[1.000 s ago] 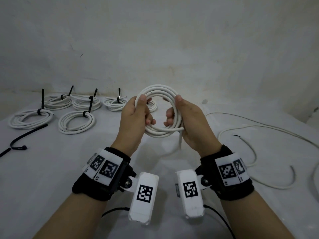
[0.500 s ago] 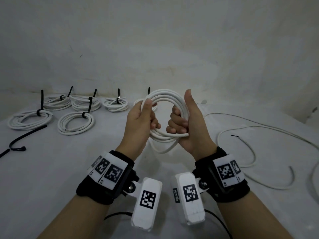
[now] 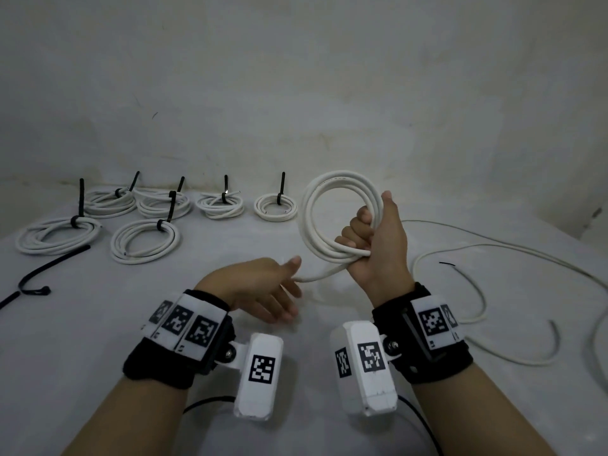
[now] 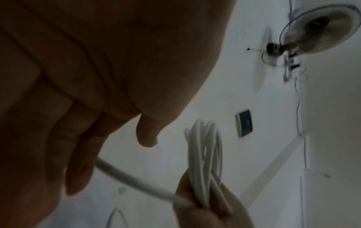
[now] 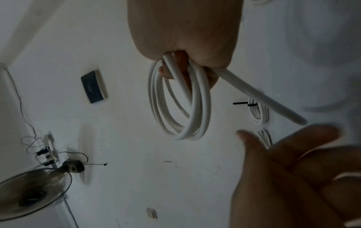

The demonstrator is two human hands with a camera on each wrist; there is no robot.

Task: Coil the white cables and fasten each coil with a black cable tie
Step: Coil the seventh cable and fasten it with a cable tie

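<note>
head view: left hand (image 3: 260, 284) released coil (image 3: 332, 222); right hand (image 3: 378, 245) keeps grip.

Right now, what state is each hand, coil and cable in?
right hand: grips the untied coil, held upright off the table
untied coil: no tie, tail end hanging loose
left hand: open, holding nothing
six finished coils: flat on the table, each tied
spare black cable ties: unused, on the table
loose white cable: uncoiled
</note>
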